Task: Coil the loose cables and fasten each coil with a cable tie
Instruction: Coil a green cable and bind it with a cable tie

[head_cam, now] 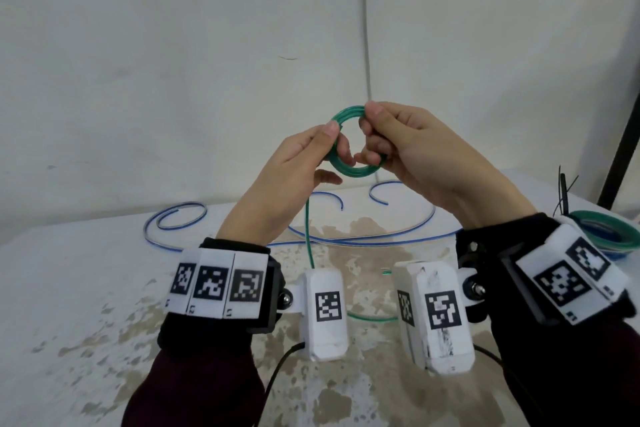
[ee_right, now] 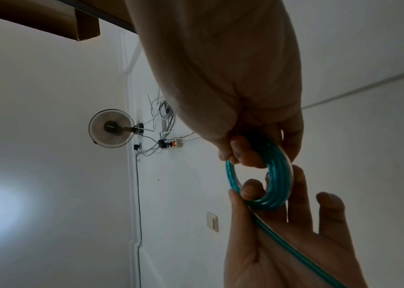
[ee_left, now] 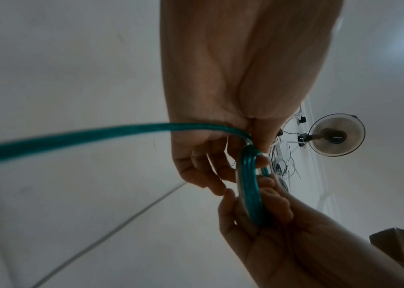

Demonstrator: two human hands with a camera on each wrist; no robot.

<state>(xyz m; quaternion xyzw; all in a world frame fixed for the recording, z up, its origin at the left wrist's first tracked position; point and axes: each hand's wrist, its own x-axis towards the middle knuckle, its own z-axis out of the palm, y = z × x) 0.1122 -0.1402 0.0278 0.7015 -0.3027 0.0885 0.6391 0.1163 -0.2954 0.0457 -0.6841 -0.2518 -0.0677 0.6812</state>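
Note:
A small coil of green cable (head_cam: 353,172) is held up above the table between both hands. My left hand (head_cam: 337,146) pinches its left side between thumb and fingers. My right hand (head_cam: 372,125) pinches its upper right side. In the left wrist view the coil (ee_left: 250,185) stands edge-on, and the green tail (ee_left: 73,138) runs off to the left. The tail (head_cam: 307,229) hangs from my left hand down to the table. In the right wrist view my right hand's fingers (ee_right: 247,154) curl through the coil (ee_right: 278,175).
A loose blue cable (head_cam: 381,237) sprawls across the far side of the stained white table (head_cam: 104,270). At the right edge lies a stack of coiled cables (head_cam: 609,232) with black cable ties (head_cam: 564,194) behind it. A white wall stands close behind.

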